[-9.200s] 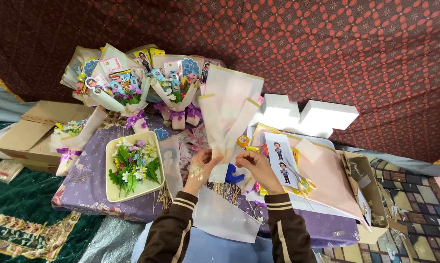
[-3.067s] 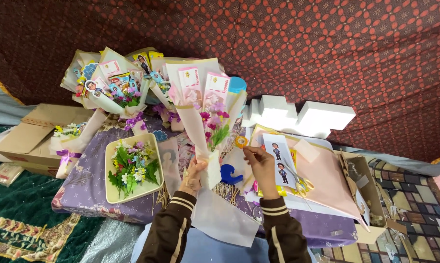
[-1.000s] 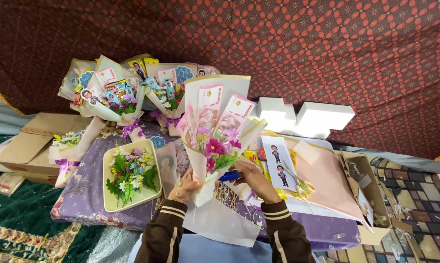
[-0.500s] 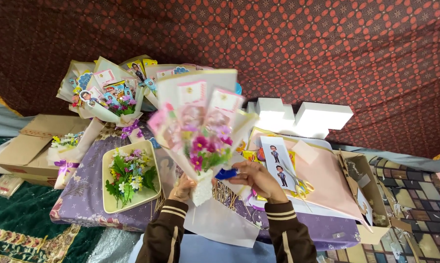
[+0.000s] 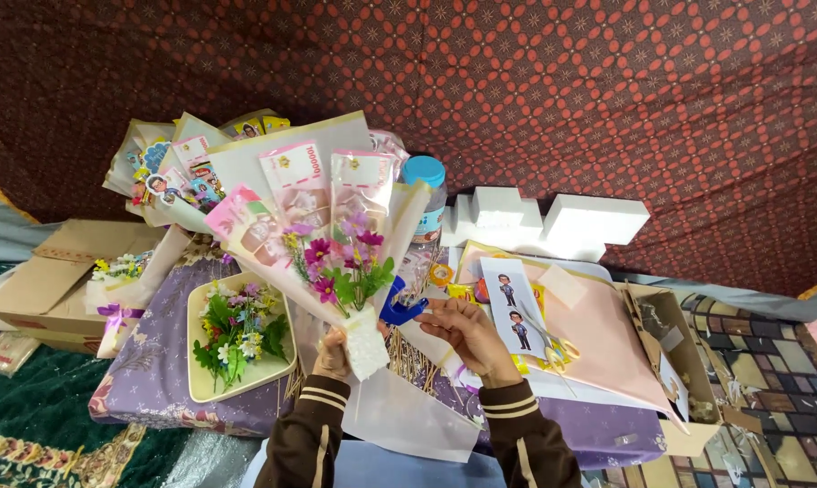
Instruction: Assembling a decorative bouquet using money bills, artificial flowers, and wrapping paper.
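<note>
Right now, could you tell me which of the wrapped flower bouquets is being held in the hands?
The cream-wrapped bouquet with pink and purple flowers, gripped at its base by the left hand; the other finished bouquets lean against the patterned backdrop behind.

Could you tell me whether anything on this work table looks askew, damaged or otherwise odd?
Nothing looks damaged or spilled. The bouquet in the left hand leans left, and the pink paper sheets overhang the purple-covered table into a cardboard box.
</note>
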